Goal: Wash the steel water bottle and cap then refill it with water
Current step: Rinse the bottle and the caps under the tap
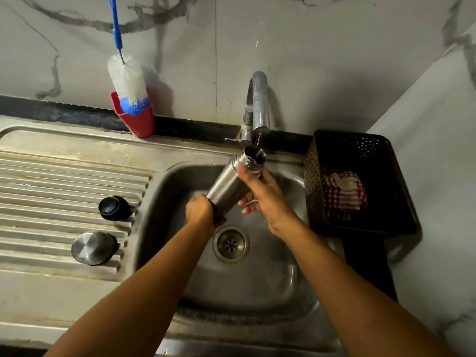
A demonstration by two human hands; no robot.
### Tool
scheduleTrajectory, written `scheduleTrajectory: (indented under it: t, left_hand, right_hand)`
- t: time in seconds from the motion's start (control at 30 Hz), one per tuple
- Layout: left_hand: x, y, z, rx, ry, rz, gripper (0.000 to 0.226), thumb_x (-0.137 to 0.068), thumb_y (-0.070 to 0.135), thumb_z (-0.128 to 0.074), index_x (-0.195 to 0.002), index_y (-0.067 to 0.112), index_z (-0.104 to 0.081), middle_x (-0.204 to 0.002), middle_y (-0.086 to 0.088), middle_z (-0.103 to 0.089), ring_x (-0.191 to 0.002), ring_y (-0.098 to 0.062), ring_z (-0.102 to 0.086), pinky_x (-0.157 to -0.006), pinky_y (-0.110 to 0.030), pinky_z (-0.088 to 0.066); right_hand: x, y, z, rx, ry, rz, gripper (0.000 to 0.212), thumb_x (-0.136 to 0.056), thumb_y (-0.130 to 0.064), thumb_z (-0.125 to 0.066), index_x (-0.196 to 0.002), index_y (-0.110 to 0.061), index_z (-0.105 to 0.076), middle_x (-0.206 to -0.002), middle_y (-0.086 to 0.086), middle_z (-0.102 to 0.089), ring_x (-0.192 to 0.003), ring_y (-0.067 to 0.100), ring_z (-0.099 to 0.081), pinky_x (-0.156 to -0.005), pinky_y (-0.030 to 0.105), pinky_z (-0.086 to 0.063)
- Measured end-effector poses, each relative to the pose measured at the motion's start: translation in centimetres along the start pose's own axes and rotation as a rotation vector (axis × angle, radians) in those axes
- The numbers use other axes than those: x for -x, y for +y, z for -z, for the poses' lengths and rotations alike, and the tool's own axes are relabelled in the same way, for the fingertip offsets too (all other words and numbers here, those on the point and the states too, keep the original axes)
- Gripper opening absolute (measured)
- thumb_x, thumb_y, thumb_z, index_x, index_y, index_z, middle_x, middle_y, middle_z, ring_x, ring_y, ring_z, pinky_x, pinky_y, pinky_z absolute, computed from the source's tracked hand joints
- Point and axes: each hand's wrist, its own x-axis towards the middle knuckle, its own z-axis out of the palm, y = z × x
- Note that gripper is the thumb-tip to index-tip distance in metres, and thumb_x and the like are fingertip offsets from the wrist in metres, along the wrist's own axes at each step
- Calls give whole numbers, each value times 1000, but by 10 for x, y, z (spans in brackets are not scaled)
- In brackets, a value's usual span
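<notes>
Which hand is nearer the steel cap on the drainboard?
Left. The left hand grips the bottle base over the sink, right of the steel cap; the right hand holds the bottle's neck, farther right.

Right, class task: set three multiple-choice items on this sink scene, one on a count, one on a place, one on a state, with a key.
1. How many round cap pieces lie on the drainboard? A two B one C four
2. Where does the bottle brush stand? A on the drainboard B in the red cup C inside the steel bottle
3. The steel bottle is: A capped B lying on the drainboard C open-mouthed, tilted under the tap

1 A: a black cap and a steel-topped cap lie there.
2 B: its bristles sit in the cup.
3 C: the left hand grips its base, the right hand holds its neck.
</notes>
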Motion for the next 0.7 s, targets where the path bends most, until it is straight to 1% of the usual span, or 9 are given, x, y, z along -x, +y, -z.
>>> scheduleTrajectory:
  t: [0.1,0.17,0.23,0.33,0.4,0.47,0.5,0.6,0.7]
  left_hand:
    - [8,-20,-1,-203,-97,-59,45,-108,49,-37,-127,14,-58,-127,-19,-63,-104,-35,-67,-87,-50,-61]
    - [16,-25,-5,-311,-171,-155,67,-104,66,-31,-136,15,-61,-130,-20,-65,-114,-36,-66,-104,-53,-54]
    - [28,-22,-12,-358,-235,-282,75,-100,73,-25,-132,19,-66,-130,-17,-68,-119,-32,-65,-110,-53,-49]
    - [45,-11,-20,-324,-297,-452,76,-98,78,-23,-125,27,-72,-124,-6,-74,-115,-20,-68,-108,-48,-51]
    - [52,-6,-24,-254,-342,-578,63,-105,68,-27,-125,30,-72,-117,3,-76,-111,-9,-69,-105,-39,-53]
    - [56,1,-28,-197,-394,-702,51,-110,57,-31,-131,29,-67,-119,8,-74,-113,0,-67,-104,-29,-52]
    - [58,5,-30,-193,-424,-753,49,-109,56,-34,-134,28,-66,-121,8,-74,-115,-1,-67,-104,-29,-51]
    - [61,19,-33,-204,-509,-785,44,-102,57,-54,-127,23,-66,-111,1,-77,-105,-12,-74,-97,-40,-59]
    - [66,46,-32,-203,-633,-698,32,-97,44,-68,-116,19,-66,-96,0,-78,-88,-16,-77,-79,-31,-62]
  right_hand:
    - [-9,4,-5,-35,97,93,36,-86,-35,-81,-118,-29,-67,-104,-11,-76,-90,1,-72,-75,13,-52]
    - [-15,8,-7,-80,169,109,33,-86,-28,-81,-117,-23,-70,-103,-9,-77,-94,2,-71,-81,16,-51]
    - [-18,9,-11,-150,220,100,34,-87,-25,-80,-118,-16,-70,-101,-4,-77,-90,4,-72,-79,19,-52]
    - [-22,10,-17,-237,290,115,30,-88,-29,-79,-114,-15,-71,-101,0,-78,-94,11,-74,-81,25,-57]
    - [-24,7,-21,-266,317,128,26,-90,-38,-77,-107,-18,-73,-103,4,-78,-100,20,-75,-90,35,-59]
    - [-24,3,-23,-274,337,127,28,-93,-44,-72,-103,-18,-74,-99,4,-79,-96,20,-76,-87,35,-60]
    - [-25,2,-22,-272,340,116,31,-93,-48,-69,-102,-18,-75,-97,3,-79,-95,19,-76,-85,34,-60]
    - [-27,-7,-11,-309,206,35,55,-85,-70,-64,-108,-22,-76,-107,8,-79,-103,23,-75,-92,41,-59]
    - [-23,-13,-3,-401,-39,-97,63,-87,-73,-54,-119,-23,-73,-114,13,-76,-105,27,-74,-94,45,-56]
